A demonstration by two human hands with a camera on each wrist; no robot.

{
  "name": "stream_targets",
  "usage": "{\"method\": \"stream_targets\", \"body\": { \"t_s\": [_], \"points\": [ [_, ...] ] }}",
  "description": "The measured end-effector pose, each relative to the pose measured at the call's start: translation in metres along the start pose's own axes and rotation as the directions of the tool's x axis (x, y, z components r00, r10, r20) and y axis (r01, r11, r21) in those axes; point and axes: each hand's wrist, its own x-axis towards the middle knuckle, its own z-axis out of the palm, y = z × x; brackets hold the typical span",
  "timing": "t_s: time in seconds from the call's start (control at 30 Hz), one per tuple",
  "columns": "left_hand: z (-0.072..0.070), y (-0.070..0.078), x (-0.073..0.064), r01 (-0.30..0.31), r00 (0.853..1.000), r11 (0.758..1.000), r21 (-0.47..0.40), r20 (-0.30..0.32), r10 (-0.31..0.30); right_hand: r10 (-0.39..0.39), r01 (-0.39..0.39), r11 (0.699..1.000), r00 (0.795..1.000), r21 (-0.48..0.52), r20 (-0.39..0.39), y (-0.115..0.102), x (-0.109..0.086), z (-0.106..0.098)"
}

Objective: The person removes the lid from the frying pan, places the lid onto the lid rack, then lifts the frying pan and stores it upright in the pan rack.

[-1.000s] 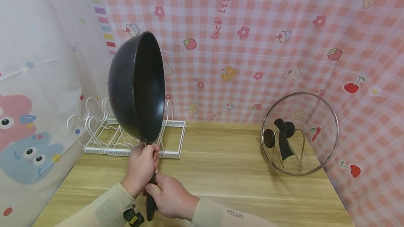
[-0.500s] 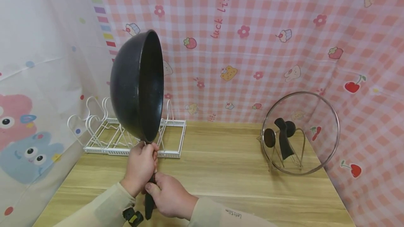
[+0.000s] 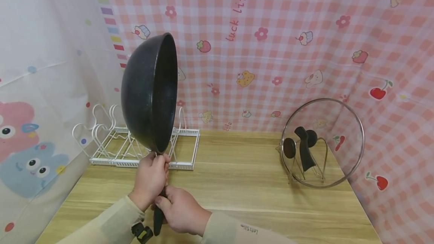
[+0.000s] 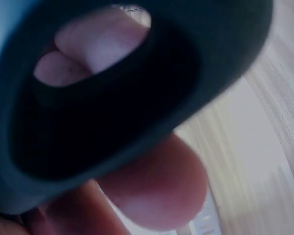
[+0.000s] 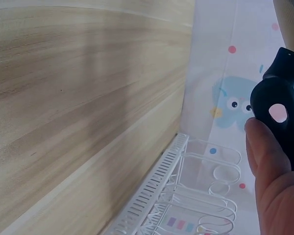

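Observation:
A deep black wok [image 3: 139, 93] is held up on its side in the head view, its handle down and its opening facing right. My left hand [image 3: 150, 178] grips the handle's upper part, just below the bowl. Lower down, my right hand [image 3: 186, 211] holds the same handle [image 3: 158, 221], thumb laid across it. The handle's hollow end fills much of the left wrist view, with a blurred fingertip [image 4: 157, 186] under it. In the right wrist view, fingers [image 5: 267, 152] lie against the handle [image 5: 264, 98] near its hanging hole. Behind the wok stands a white wire rack [image 3: 184, 166], partly hidden.
A glass lid [image 3: 354, 153] with a dark handle leans in a small metal stand [image 3: 325, 161] at the right of the wooden table [image 3: 244, 199]. Checked cloth [image 3: 257, 55] hangs behind, and a white cartoon cloth [image 3: 44, 67] hangs at the left.
The wok has shifted slightly right and turned, so its opening looks narrower. The handle's lower end has swung slightly left. Both hands keep their hold.

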Motion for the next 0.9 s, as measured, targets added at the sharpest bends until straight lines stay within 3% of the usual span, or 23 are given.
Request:
{"method": "stream_targets", "body": {
  "t_s": [0.17, 0.9],
  "points": [
    [-0.001, -0.002, 0.001, -0.01, 1.0, 1.0, 0.014, 0.008, 0.01, 0.051, -0.051, 0.997, 0.999, 0.051, 0.007, 0.0, 0.002, 0.002],
    [-0.006, -0.014, 0.006, 0.01, 1.0, 0.999, 0.051, 0.015, -0.011, 0.079, -0.077, 0.991, 0.997, 0.112, -0.011, 0.003, 0.003, 0.009]
  ]
}}
